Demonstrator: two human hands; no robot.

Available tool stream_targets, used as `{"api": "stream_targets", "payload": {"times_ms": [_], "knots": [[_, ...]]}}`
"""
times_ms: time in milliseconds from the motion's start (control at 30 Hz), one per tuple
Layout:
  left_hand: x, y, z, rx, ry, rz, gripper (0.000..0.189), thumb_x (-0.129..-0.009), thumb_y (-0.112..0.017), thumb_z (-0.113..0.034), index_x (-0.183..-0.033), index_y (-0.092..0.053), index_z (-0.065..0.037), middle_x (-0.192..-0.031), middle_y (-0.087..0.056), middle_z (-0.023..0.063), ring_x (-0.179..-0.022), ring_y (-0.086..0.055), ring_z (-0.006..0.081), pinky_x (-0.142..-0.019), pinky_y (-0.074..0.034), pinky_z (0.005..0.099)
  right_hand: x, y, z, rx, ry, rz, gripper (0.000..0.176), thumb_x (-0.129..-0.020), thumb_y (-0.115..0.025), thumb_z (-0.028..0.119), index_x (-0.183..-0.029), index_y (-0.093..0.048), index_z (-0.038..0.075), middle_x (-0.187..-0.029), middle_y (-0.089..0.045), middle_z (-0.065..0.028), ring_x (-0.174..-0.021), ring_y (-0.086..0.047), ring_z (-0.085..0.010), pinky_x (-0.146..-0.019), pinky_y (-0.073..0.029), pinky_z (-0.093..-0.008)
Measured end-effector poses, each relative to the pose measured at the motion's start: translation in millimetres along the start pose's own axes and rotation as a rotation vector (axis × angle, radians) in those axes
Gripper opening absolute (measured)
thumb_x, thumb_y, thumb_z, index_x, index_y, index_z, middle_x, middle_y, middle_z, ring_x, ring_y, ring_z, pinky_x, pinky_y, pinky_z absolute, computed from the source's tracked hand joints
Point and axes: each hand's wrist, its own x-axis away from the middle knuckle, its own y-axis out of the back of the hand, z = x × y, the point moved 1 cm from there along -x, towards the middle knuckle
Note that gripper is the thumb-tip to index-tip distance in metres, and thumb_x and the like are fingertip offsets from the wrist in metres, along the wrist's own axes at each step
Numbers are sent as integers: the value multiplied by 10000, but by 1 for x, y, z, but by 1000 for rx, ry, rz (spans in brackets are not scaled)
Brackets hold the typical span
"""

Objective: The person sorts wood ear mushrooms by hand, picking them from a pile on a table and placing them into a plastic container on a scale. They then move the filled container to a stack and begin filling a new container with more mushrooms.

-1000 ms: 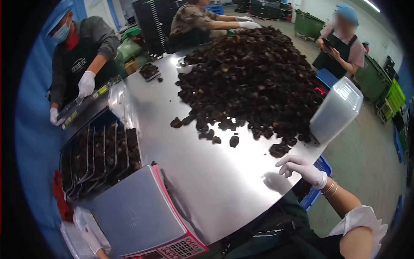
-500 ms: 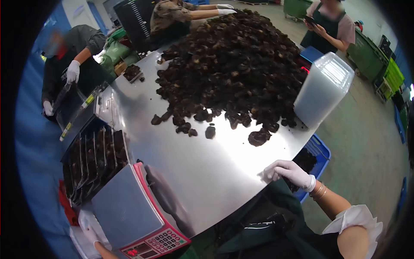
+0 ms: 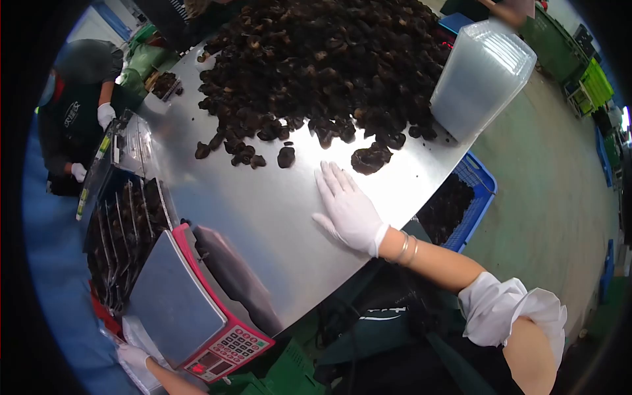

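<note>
My right hand point(image 3: 349, 210), in a white glove, reaches over the metal table point(image 3: 276, 263) with its fingers stretched out and nothing in them. Just beyond its fingertips are a few loose pieces of what looks like black fungus point(image 3: 372, 158), in front of a large dark heap point(image 3: 329, 72) of the same. At the lower left my left hand point(image 3: 135, 355), also gloved, has its fingers closed at the edge of a clear plastic box point(image 3: 141, 378); its fingertips are partly hard to make out. Beside it stands a red-edged weighing scale point(image 3: 178, 299) with a bare plate.
A tall stack of clear plastic boxes point(image 3: 484, 79) stands at the table's right edge. Below it is a blue crate point(image 3: 484, 204) with dark pieces. Filled clear boxes point(image 3: 128, 230) stand at left. A gloved co-worker point(image 3: 79, 105) handles a dark tray point(image 3: 99, 158) there.
My right hand has moved left and forward from the table's near edge, and its curled fingers have straightened. The view has shifted forward and down. My left hand stays beside the scale.
</note>
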Motion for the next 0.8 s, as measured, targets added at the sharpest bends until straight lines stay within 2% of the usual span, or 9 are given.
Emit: {"api": "stream_targets", "payload": {"times_ms": [67, 167, 267, 367, 500, 567, 700, 733, 800], "knots": [[0, 26, -16, -55, -327, -212, 366, -1070, -415, -228, -1042, -645, 56, -985, -680, 212, -947, -609, 447, -846, -498, 411, 0, -8, -10, 87, -56, 41, 722, -994, -523, 361, -1507, -286, -87, -1555, -334, -287, -1480, -284, -410, -1225, -228, -473], [51, 149, -116, 256, -211, 131, 332, -1075, -434, -208, -1060, -658, 36, -982, -676, 207, -921, -630, 375, -855, -502, 371, 13, 0, -17, 167, -80, 95, 761, -995, -497, 433, -1503, -292, -95, -1545, -343, -294, -1478, -286, -414, -1223, -223, -492], [110, 182, -136, 341, -322, 253, 292, -1076, -458, -178, -1107, -668, 23, -955, -687, 165, -880, -636, 279, -855, -509, 342, 48, 19, -23, 97, -156, 171, 749, -980, -530, 390, -1498, -301, -100, -1543, -348, -298, -1475, -296, -404, -1226, -219, -482], [166, 213, -158, 412, -322, 377, 275, -1048, -537, -203, -1099, -634, 49, -993, -678, 193, -894, -627, 300, -844, -489, 381, 89, 57, -58, 47, -388, 188, 743, -937, -598, 304, -1497, -317, -96, -1544, -338, -305, -1474, -283, -431, -1218, -220, -507], [215, 283, -240, 212, -528, 246, 228, -1001, -579, -152, -1034, -720, 25, -990, -716, 207, -920, -665, 355, -854, -526, 408, 136, 93, -140, 695, -579, -89, 683, -905, -619, 236, -1471, -379, -63, -1549, -313, -293, -1448, -252, -486, -1189, -185, -579], [227, 291, -261, 397, -502, 308, 293, -1019, -566, -219, -1003, -732, 22, -954, -716, 214, -899, -669, 366, -829, -528, 420, 113, 116, -142, 587, -512, -124, 652, -906, -618, 237, -1465, -408, -25, -1556, -308, -285, -1450, -242, -482, -1193, -170, -575], [241, 315, -302, 272, -468, 386, 339, -1035, -560, -283, -1093, -732, 3, -1078, -724, 216, -989, -684, 358, -900, -521, 399, 52, 95, -139, 288, -196, -156, 606, -925, -614, 313, -1473, -460, 105, -1583, -281, -255, -1443, -240, -503, -1177, -189, -613], [251, 297, -300, 423, -383, 229, 300, -1046, -542, -203, -1149, -650, 58, -1072, -691, 153, -962, -647, 251, -901, -497, 349, 32, 82, -139, 366, -200, -184, 657, -915, -632, 382, -1492, -447, 129, -1592, -270, -253, -1441, -237, -516, -1171, -174, -642], [267, 309, -323, 592, -364, 162, 250, -1031, -527, -129, -1155, -656, 45, -1042, -694, 146, -937, -642, 235, -889, -506, 338, 0, 51, -142, 354, -250, -224, 718, -881, -670, 442, -1501, -442, 160, -1583, -278, -269, -1440, -245, -518, -1163, -184, -651]]}}
